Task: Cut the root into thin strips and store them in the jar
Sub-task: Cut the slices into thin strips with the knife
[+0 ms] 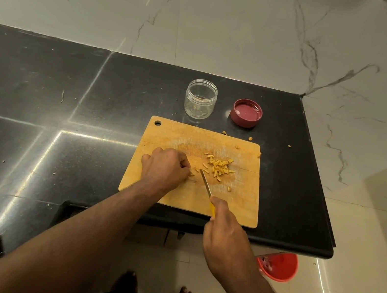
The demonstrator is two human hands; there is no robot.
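Wooden board (241,206) carries a heap of short yellow strips (218,167); I judge cutting nearly done. My left hand (166,164) curls over the last root bit, mostly hidden; my right hand (224,226) grips the knife (205,182). Next: slice finely, then fill the clear, empty jar (200,98) behind the board.

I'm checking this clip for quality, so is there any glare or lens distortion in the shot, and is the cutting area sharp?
Head view: bright streaks of glare cross the black countertop on the left; wide-angle bending curves its edges; the cutting board, the cut strips and the knife are evenly lit and fairly sharp.
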